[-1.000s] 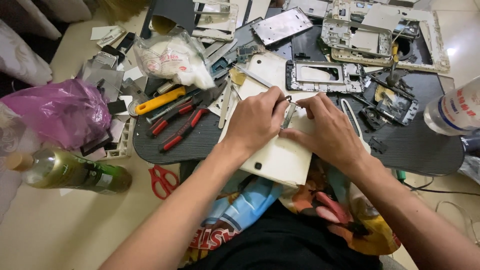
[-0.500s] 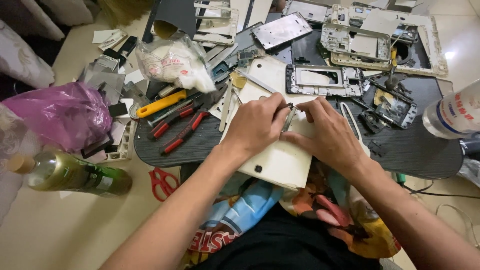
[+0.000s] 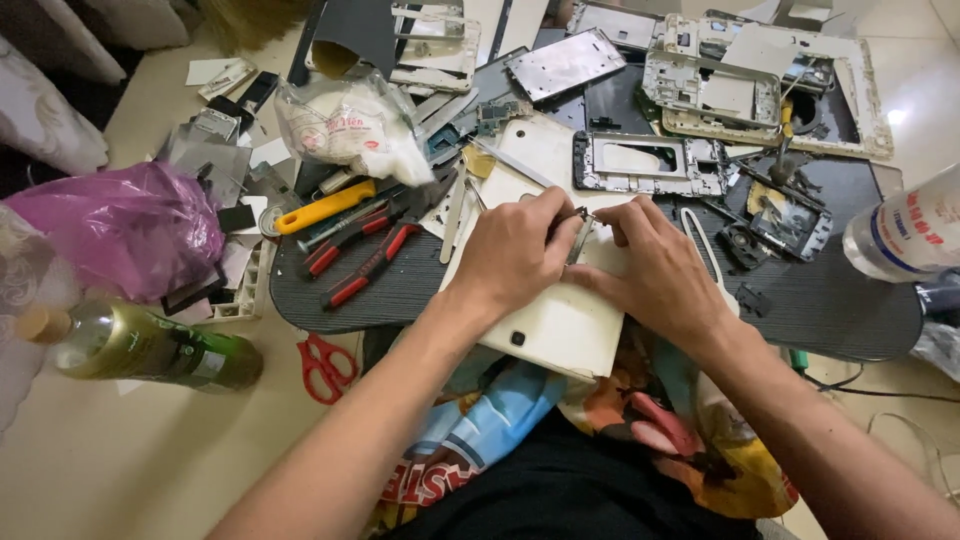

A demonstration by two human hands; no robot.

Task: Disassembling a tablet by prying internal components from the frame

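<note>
A white tablet back cover (image 3: pixel 560 325) lies across the near edge of a dark oval work board (image 3: pixel 830 300). My left hand (image 3: pixel 515 255) rests on it, fingers pinched on a small metal tool (image 3: pixel 578 235) that points down at the cover. My right hand (image 3: pixel 660 270) presses on the cover right beside it, fingertips meeting the left hand's at the tool. What lies under the hands is hidden.
Red-handled pliers (image 3: pixel 365 262) and a yellow-handled cutter (image 3: pixel 322 208) lie left of the hands. Several phone frames (image 3: pixel 645 165) crowd the far side. Red scissors (image 3: pixel 325 365), a green bottle (image 3: pixel 150 348) and a purple bag (image 3: pixel 125 225) sit at left, a clear bottle (image 3: pixel 905 235) at right.
Both hands stay on the white cover with only slight finger shifts around the metal tool. The view has drifted a little.
</note>
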